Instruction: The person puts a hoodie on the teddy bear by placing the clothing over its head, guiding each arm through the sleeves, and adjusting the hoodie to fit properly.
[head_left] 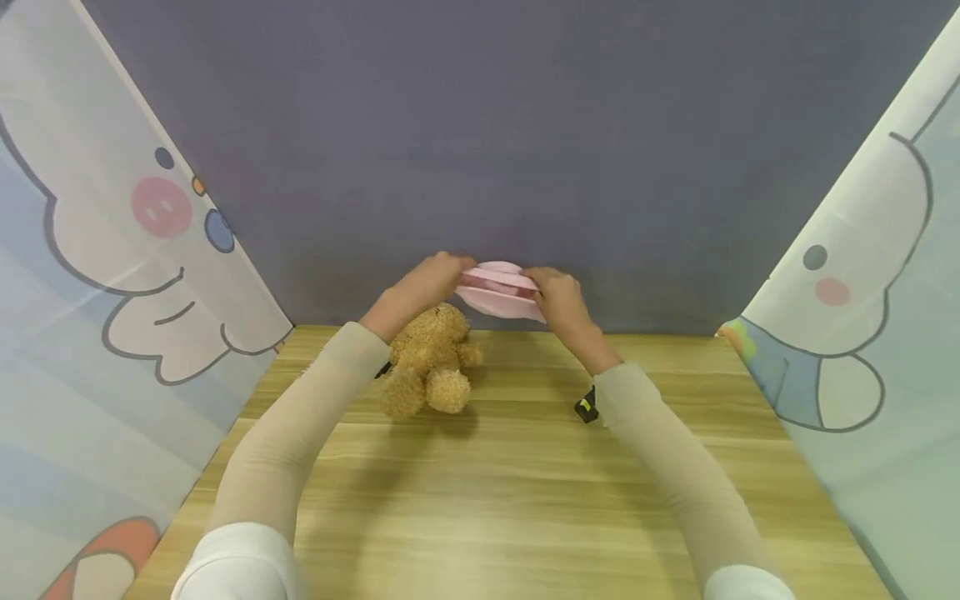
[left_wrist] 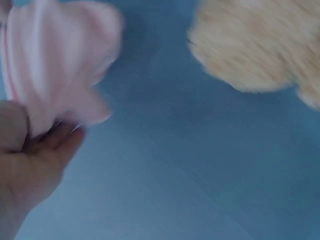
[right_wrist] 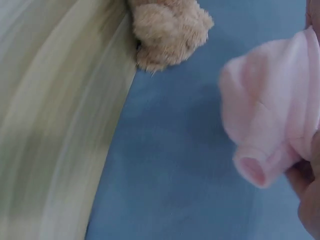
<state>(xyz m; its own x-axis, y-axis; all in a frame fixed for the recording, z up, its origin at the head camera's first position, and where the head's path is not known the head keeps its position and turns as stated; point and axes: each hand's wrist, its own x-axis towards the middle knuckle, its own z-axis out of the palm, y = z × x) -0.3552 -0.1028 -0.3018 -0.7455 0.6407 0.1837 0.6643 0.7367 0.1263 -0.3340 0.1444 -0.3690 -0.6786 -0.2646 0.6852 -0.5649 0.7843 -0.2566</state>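
A small pink doll garment (head_left: 504, 303) is held up off the table, near the back wall, its opening spread toward me. My left hand (head_left: 429, 283) pinches one side of that opening, while my right hand (head_left: 566, 307) pinches the other. In the right wrist view a short sleeve with a round hole hangs from the pink garment (right_wrist: 265, 100). The left wrist view shows its soft folds above my left hand (left_wrist: 35, 170), blurred. Below and beside my left forearm sits a curly brown teddy bear (head_left: 435, 354), partly hidden by that arm and touched by neither hand.
A wood-grain table (head_left: 465, 517) spreads beneath my arms. Behind it rises a plain grey-blue wall (head_left: 510, 150), close to both hands. Cartoon-printed panels flank the left (head_left: 82, 350) and right (head_left: 885, 467) sides. A small black object (head_left: 587, 407) with a yellow mark shows beside my right sleeve.
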